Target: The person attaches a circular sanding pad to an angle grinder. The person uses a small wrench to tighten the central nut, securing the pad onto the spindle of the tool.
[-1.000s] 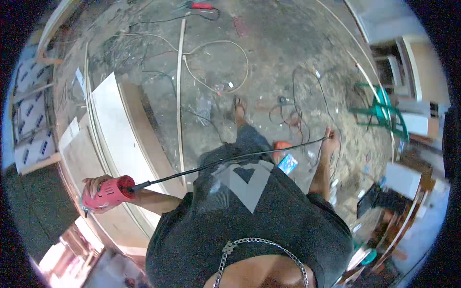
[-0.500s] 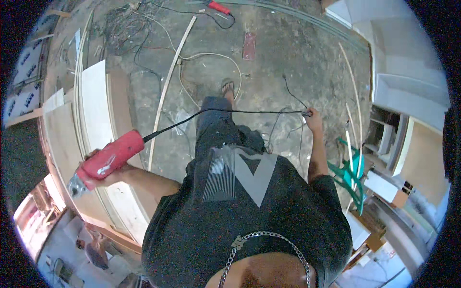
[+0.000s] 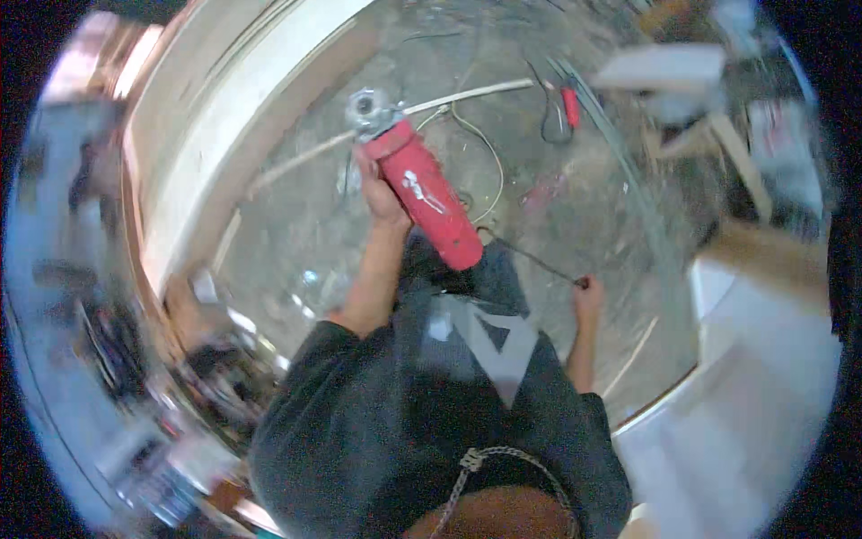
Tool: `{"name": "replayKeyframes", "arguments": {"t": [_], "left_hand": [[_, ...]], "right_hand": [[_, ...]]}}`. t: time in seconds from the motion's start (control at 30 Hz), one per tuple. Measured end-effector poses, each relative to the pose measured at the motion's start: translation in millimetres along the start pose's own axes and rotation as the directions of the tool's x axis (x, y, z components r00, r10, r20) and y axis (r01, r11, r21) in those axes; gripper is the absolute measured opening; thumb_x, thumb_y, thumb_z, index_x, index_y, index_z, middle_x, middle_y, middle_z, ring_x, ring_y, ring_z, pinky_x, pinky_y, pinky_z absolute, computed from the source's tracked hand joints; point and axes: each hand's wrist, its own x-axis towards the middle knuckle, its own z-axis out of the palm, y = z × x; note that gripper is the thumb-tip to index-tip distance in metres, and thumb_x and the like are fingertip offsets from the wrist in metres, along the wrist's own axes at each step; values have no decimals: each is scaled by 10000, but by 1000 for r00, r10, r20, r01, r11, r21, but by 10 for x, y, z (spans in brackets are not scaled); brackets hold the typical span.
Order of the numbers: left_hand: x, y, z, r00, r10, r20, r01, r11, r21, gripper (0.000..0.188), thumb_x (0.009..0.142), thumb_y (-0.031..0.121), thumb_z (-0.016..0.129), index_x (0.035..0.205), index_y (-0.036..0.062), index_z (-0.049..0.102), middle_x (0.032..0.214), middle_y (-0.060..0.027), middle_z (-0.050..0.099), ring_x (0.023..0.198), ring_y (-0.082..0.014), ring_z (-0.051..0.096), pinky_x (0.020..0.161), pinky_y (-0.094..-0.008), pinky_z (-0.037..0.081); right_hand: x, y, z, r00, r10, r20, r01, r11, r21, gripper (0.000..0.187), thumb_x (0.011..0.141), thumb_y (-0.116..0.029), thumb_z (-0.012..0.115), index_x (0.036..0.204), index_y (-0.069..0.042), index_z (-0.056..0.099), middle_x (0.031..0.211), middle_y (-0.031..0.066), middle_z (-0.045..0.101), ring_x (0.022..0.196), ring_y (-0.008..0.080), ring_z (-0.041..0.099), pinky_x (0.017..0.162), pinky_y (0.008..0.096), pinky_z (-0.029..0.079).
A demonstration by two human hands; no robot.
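Slim black cord could be snagged on the pale looped cable lying near it on the floor; cause would be slack let drop or a wide swing of the tool. Footing could be caught by the same loop. A knock is also possible: if swung left, the tool could be hit against the long white panels. A drop is the other risk, since one hand is all that is seen under the weight; a loose grip or a sharp tug on the cord would do it.

Thing in question: red cylindrical power tool, held up in front of the body, above the thighs. Its silvery grey head is pointed forward and to the left, away from the body. Rear end is directed back and to the right. Long axis is slanted in view, upper left to lower right; tilt up or down cannot be told.

Left hand is wrapped round the tool from its left side, toward the head end; most fingers are hidden under the body. Right hand is closed narrow on the cord, out to the right, well apart from the tool. Where the cord is joined to the tool cannot be made out.
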Motion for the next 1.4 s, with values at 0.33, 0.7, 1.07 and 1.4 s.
{"name": "replayKeyframes", "arguments": {"t": [0.33,0.7,1.07,1.4], "left_hand": [[-797,-505,56,719,300,-627,-298,948,112,368,843,246,589,1121,40,467,953,-76,595,842,-179,592,758,-342,488],[-1922,-772,-1007,563,445,-697,-187,890,417,493,913,333,445,1315,91,296,1173,-128,457,1089,-201,439,948,-323,337],[-3237,-1618,-2750,460,288,-840,-305,940,154,421,900,253,483,1246,27,400,1233,-91,450,1130,-176,398,974,-317,300],[-3618,-3047,-4469,64,270,-961,-409,885,221,442,928,267,429,1292,37,325,1203,-77,450,1119,-182,423,955,-310,338]], "right_hand": [[1167,-1799,-225,638,-408,653,22,857,514,467,721,-159,688,1129,-22,508,1022,126,588,958,244,571,796,320,468],[-316,-3289,579,-187,-515,836,240,802,547,674,572,-166,786,1149,-31,466,1048,91,573,982,200,542,888,347,403],[-1280,-2752,2038,-391,-123,912,590,727,351,670,562,-191,770,1144,-30,479,1043,101,577,960,219,554,860,352,420],[-1746,-1737,4075,-479,9,878,694,617,372,716,558,-125,743,1184,-19,411,1011,121,562,938,203,546,844,326,419]]}}
